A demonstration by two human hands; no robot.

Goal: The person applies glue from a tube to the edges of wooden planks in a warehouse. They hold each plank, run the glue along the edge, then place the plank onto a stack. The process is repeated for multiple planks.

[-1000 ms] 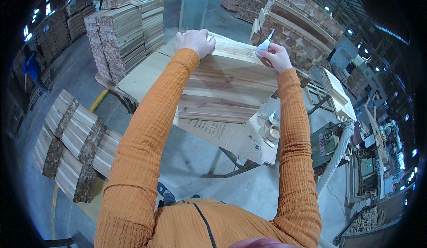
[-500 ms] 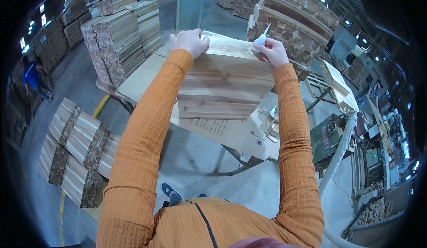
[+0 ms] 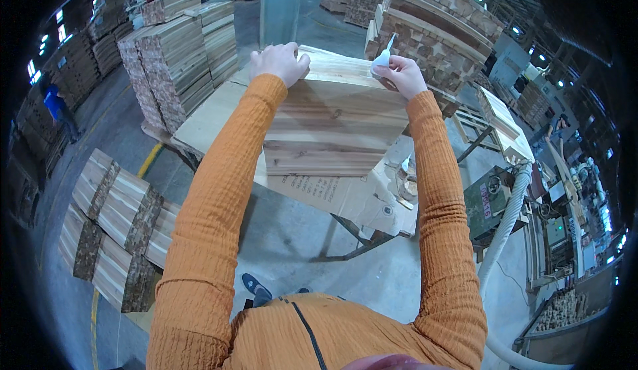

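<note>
A stack of pale, brown-streaked wooden boards lies in front of me on a cardboard-covered table. At the far left corner of the top board, my left hand is closed, its fingers curled at the board's edge; the fingertips are partly hidden. Between the thumb and fingers of my right hand is a small white squeeze bottle with a thin nozzle pointing up. That hand is at the far right end of the top board, and its lower fingers are partly hidden.
Tall wood stacks stand at left and far right. More bundled boards lie low at left. Another nozzle bottle is on the table's right side. A green machine with a hose stands right. A person in blue is far left.
Both hands stay nearly in place, the right one still with the squeeze bottle at the board's end. The view has shifted slightly, and the person in blue appears a little farther right.
</note>
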